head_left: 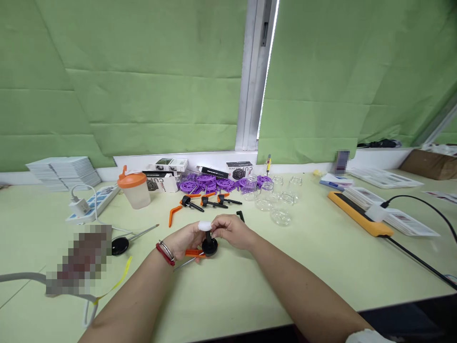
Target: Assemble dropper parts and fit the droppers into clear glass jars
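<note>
My left hand (183,240) is closed around a black part with a round base and upright stem (210,247). A white covering sits on the left thumb. At the part's left side an orange lever-like piece (194,253) shows beneath my fingers; whether they are joined is unclear. A thin metal rod (184,264) pokes out below this hand. My right hand (232,231) is pinched against the top of the stem, and what its fingertips hold is hidden. Beyond both hands lie several black-and-orange clamp-like parts (214,203) and a loose orange lever (173,215).
Purple plastic rings (224,185) and boxes (162,182) line the back. Clear plastic cups (281,217) stand right of them. An orange-lidded cup (137,193), a white power strip (102,202) and a screwdriver (144,232) are left; an orange power strip (357,214) is right.
</note>
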Demonstrator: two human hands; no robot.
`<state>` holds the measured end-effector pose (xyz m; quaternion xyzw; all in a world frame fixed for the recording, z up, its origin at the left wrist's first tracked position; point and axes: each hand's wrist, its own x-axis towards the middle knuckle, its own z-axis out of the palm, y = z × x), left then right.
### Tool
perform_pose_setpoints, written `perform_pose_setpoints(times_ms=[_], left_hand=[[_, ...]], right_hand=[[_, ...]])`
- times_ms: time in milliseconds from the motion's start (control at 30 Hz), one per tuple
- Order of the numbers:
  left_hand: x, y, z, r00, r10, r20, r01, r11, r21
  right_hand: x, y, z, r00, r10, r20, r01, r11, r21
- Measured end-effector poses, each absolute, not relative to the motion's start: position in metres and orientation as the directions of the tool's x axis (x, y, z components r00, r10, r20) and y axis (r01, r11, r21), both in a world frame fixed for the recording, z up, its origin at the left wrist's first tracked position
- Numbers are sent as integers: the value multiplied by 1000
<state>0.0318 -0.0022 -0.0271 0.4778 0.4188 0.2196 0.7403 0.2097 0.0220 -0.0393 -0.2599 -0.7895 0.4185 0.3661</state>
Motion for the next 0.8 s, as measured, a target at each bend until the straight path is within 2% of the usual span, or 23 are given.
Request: perform_pose_setpoints(times_ms=[133, 267, 567, 800], left_hand=[[31, -2, -28, 554, 724, -411, 73, 450, 890], [31, -2, -27, 541, 723, -429, 92, 456, 885], [35, -5, -22, 533, 733, -423, 78, 455, 887], [35, -6, -22, 533, 741, -407, 66, 444, 894]], right_hand=[[209, 22, -39, -612, 689, 388, 107, 558, -823], [208, 22, -40, -620, 691, 371, 97, 537, -838], [207, 24, -46, -628, 731, 268, -29, 322, -946], [206, 23, -53, -617, 755, 222, -132, 179, -975]])
